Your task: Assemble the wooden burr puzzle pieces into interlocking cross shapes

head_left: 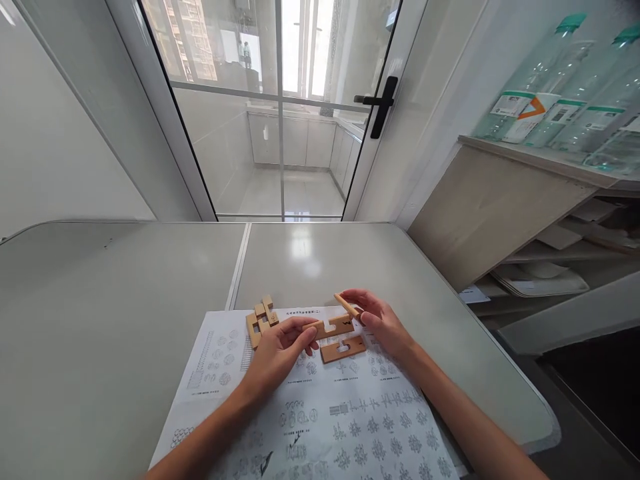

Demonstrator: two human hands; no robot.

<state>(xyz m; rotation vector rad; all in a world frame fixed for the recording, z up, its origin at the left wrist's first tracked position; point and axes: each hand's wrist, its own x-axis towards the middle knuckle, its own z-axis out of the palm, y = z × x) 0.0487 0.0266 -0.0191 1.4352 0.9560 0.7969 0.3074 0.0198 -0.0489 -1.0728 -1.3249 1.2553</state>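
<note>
My left hand (280,350) pinches the left end of a notched wooden puzzle bar (334,326), held just above a printed instruction sheet (320,413). My right hand (383,323) grips the bar's right end together with a thin wooden stick (346,305) that slants up and to the left. A second notched wooden bar (343,349) lies flat on the sheet right below the held one. A cluster of interlocked wooden pieces (261,319) rests at the sheet's top left, beside my left hand.
The sheet lies on a grey-green table (125,300) with a seam down its middle. A glass door (280,107) with a black handle stands behind. At the right, shelves (540,220) hold papers, with plastic bottles (550,87) on top.
</note>
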